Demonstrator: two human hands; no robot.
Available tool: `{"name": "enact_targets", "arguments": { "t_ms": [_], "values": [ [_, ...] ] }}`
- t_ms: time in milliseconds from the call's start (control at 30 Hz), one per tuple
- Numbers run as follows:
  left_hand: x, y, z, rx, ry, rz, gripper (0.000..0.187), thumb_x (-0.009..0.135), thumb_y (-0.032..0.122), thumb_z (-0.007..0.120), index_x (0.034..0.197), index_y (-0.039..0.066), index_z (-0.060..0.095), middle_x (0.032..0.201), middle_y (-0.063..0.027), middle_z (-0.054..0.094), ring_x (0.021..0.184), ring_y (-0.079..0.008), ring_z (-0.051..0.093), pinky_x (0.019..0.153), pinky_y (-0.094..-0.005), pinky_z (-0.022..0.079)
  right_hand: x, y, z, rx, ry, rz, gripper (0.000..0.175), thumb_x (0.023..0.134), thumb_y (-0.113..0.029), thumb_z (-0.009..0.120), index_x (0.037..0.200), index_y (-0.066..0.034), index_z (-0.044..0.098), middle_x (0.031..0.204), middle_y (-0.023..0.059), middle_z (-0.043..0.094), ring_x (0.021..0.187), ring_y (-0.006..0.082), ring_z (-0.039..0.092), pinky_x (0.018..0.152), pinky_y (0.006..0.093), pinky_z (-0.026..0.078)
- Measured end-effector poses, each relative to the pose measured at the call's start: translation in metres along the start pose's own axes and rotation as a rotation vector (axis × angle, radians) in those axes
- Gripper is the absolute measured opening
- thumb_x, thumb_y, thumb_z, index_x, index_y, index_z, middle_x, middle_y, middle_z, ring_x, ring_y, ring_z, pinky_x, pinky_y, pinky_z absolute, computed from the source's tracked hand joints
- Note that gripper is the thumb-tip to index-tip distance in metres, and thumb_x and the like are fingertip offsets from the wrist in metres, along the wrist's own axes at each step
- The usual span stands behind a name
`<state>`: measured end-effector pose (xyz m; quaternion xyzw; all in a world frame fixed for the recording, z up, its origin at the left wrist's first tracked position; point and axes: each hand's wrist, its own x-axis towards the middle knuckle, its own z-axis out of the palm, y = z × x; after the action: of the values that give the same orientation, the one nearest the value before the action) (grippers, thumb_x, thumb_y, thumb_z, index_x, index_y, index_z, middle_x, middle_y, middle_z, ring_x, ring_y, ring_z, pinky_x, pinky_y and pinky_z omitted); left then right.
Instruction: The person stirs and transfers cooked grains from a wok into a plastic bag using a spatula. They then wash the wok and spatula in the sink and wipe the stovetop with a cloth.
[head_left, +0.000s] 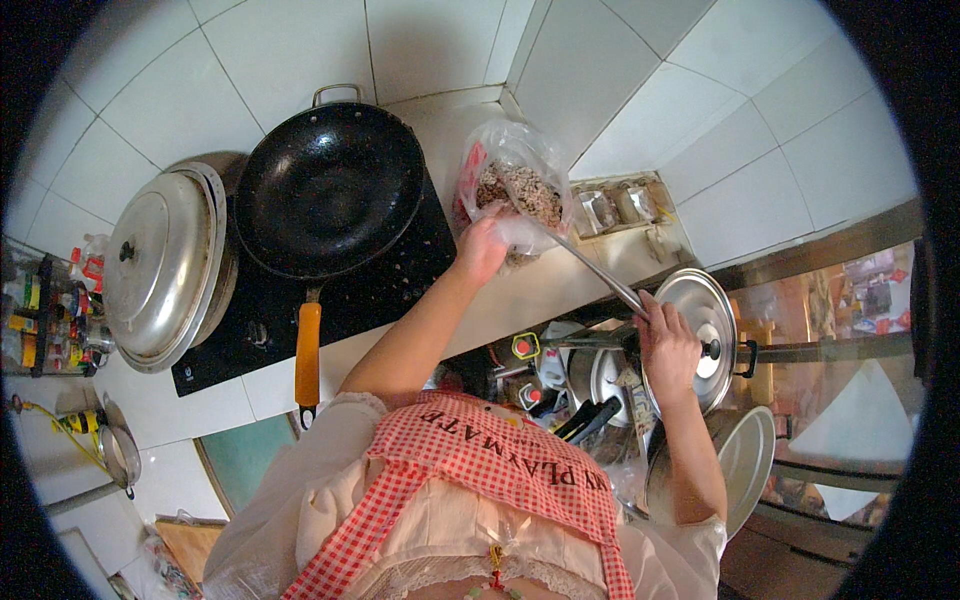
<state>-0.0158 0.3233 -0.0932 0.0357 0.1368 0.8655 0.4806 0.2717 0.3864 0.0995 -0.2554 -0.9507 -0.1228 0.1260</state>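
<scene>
My left hand (486, 244) grips the near rim of a clear plastic bag (546, 146) with red print, which rests on the tiled counter. Inside lies a lumpy, crumbly brown-and-grey food (531, 186); I cannot tell which kind. My right hand (670, 349) is closed around the handle of a long metal utensil (600, 271) that slants up to the left. Its far end goes into the bag's mouth, and its head is hidden there. Left of the bag, a black wok (330, 195) with an orange handle (307, 352) sits on the black cooktop (390, 292).
A lidded aluminium pot (161, 262) stands on the cooktop's left. A seasoning rack (619, 206) lies right of the bag by the wall. Near my right forearm are a steel pot lid (697, 330) and a large pale basin (750, 465). Bottles (527, 345) crowd below the counter edge.
</scene>
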Motion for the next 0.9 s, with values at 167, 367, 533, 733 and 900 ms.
{"name": "enact_targets", "arguments": {
  "t_ms": [167,367,533,733,900],
  "values": [
    [0.006,0.006,-0.001,0.022,0.115,0.006,0.031,0.087,0.008,0.043,0.116,0.003,0.052,0.118,-0.0137,0.056,0.111,-0.0283,0.051,0.100,-0.0408,0.037,0.003,0.010,-0.022,-0.016,-0.091,-0.080,0.033,0.083,-0.023,0.061,0.115,-0.0154,0.059,0.080,0.0060,0.055,0.069,0.0256,0.058,0.058,0.0383,0.048],
    [0.017,0.008,-0.005,0.009,0.125,-0.051,0.029,0.087,0.008,0.042,0.114,0.004,0.052,0.117,-0.0129,0.056,0.111,-0.0278,0.052,0.099,-0.0410,0.038,0.003,0.046,-0.056,-0.027,-0.059,-0.192,0.032,0.082,-0.020,0.063,0.114,-0.0133,0.062,0.080,0.0054,0.057,0.069,0.0252,0.057,0.058,0.0375,0.047],
    [0.013,0.009,-0.007,-0.011,0.094,-0.030,0.026,0.088,0.006,0.041,0.111,0.004,0.051,0.116,-0.0142,0.056,0.109,-0.0299,0.054,0.101,-0.0433,0.038,-0.002,0.050,-0.057,0.121,-0.027,-0.015,0.030,0.083,-0.020,0.064,0.112,-0.0145,0.063,0.079,0.0074,0.059,0.069,0.0275,0.060,0.058,0.0384,0.048],
    [0.007,0.009,0.001,-0.025,0.195,-0.032,0.022,0.088,0.006,0.042,0.107,0.001,0.051,0.117,-0.0194,0.055,0.112,-0.0353,0.052,0.103,-0.0475,0.037,-0.013,0.034,-0.015,0.442,-0.208,0.320,0.023,0.091,-0.024,0.057,0.109,-0.0112,0.064,0.084,0.0133,0.065,0.069,0.0262,0.063,0.059,0.0341,0.048],
    [0.007,0.007,-0.001,-0.146,0.096,-0.033,0.030,0.088,0.006,0.039,0.112,-0.006,0.051,0.120,-0.0216,0.054,0.111,-0.0344,0.053,0.102,-0.0436,0.039,-0.023,0.006,0.023,1.010,-0.322,0.523,0.030,0.096,-0.029,0.051,0.114,-0.0084,0.062,0.070,0.0029,0.058,0.056,0.0110,0.053,0.054,0.0269,0.044]
  ]
}}
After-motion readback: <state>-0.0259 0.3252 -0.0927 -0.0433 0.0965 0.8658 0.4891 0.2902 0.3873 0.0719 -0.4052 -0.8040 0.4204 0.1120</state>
